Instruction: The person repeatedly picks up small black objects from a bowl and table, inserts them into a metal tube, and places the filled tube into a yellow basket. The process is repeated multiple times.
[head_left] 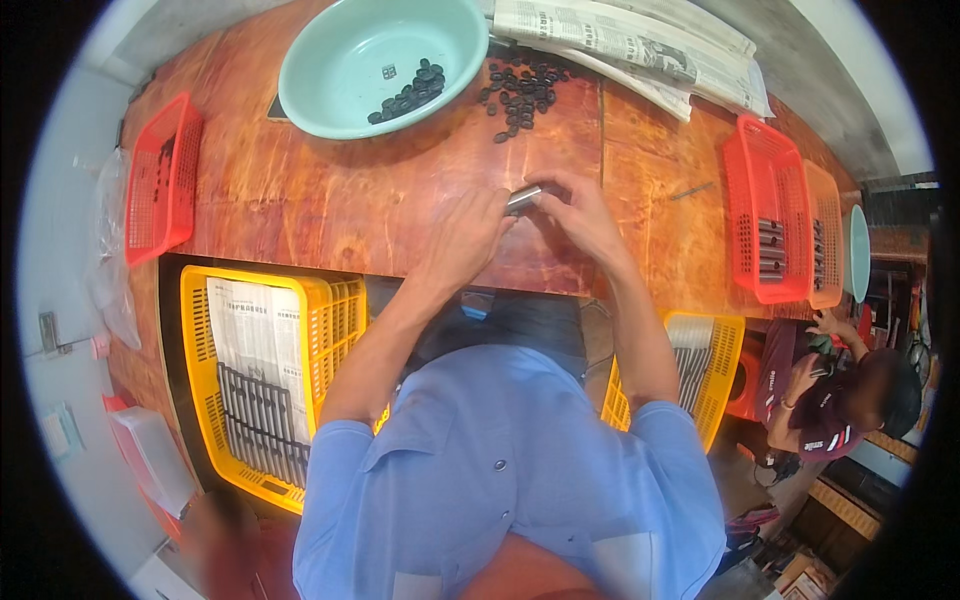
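Above the near part of the wooden table, my two hands meet around a short shiny metal tube. My left hand has its fingers closed on the tube's left end. At the other end, my right hand grips it between thumb and fingers, partly covering it. Ahead of my hands lies a loose pile of small black oval caps. A pale green basin, up and to the left, holds more black caps.
Red baskets stand at the left and right, an orange basket beside the latter. Newspapers lie at the back. Yellow crates with metal rods flank me, left and right. Another person sits at the right.
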